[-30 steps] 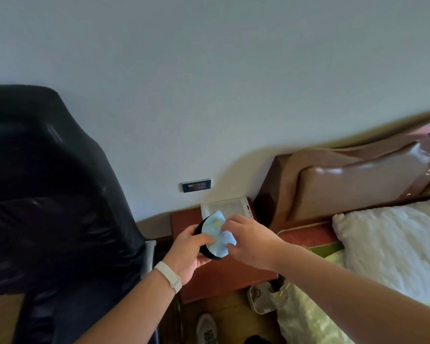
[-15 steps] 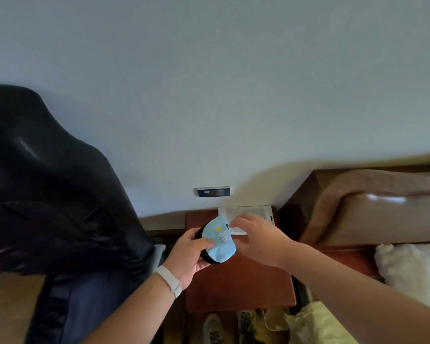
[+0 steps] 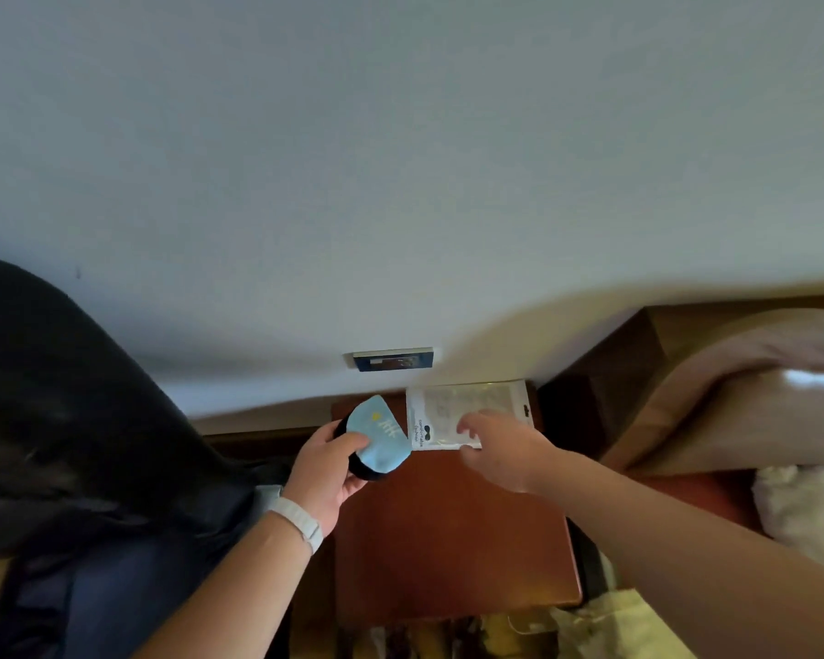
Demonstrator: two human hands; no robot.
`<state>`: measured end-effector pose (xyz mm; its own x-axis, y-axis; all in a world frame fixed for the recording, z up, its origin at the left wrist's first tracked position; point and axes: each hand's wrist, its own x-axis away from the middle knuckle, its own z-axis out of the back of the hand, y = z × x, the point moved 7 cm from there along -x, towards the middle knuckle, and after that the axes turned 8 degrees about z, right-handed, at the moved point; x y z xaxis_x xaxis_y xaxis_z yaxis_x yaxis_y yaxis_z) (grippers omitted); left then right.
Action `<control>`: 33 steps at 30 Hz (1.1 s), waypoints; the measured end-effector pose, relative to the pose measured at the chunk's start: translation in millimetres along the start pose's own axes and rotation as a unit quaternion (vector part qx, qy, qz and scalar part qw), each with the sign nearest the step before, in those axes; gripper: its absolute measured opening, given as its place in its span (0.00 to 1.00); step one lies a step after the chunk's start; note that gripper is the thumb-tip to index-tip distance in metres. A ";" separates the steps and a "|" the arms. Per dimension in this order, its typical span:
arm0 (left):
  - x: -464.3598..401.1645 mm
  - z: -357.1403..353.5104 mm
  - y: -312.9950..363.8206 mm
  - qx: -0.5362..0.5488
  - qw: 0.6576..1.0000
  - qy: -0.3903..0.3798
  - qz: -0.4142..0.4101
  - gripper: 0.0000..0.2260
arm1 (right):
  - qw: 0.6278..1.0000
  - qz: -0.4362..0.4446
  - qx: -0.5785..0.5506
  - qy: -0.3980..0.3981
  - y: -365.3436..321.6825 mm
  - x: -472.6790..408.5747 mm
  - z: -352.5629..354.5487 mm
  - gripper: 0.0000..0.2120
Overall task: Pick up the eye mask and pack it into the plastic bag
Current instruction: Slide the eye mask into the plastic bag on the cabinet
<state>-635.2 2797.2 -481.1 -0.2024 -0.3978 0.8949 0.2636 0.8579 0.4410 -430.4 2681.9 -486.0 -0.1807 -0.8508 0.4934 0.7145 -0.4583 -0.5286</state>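
Observation:
The eye mask (image 3: 377,437) is folded, light blue on the face with a yellow dot and white lash marks, black on the back. My left hand (image 3: 327,473) is shut on it, thumb across its lower front, above the left edge of the nightstand. The clear plastic bag (image 3: 453,406) with a white printed strip lies flat at the back of the nightstand against the wall. My right hand (image 3: 500,449) hovers over the bag's near right part with fingers spread, holding nothing; whether the fingertips touch the bag is unclear.
The red-brown wooden nightstand (image 3: 453,530) stands below a blue wall socket plate (image 3: 393,360). A black chair with dark clothing (image 3: 67,420) fills the left. A padded brown headboard (image 3: 733,387) and white fluffy bedding (image 3: 805,506) lie right. Shoes and a bag sit on the floor below.
My right hand has let go of the eye mask and moved right, over the plastic bag. The left hand keeps the mask alone. The view has shifted left and down.

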 end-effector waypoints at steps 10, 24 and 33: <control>-106.4 6.5 -36.2 0.026 0.999 -0.007 0.016 0.09 | 0.992 -0.098 0.045 0.066 42.6 -89.7 -87.7 0.14; -137.2 40.5 -90.6 0.146 0.988 -0.011 0.052 0.13 | 0.975 -0.167 0.056 0.137 49.7 -155.5 -143.7 0.23; -128.5 38.4 -75.2 0.135 0.990 -0.033 0.029 0.12 | 0.982 -0.152 0.029 0.112 43.9 -155.7 -144.3 0.10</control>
<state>-665.3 2796.4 -632.0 -0.2575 -0.3312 0.9077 0.0170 0.9377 0.3470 -468.4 2757.2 -685.7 -0.5309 -0.7155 0.4542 0.6410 -0.6896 -0.3370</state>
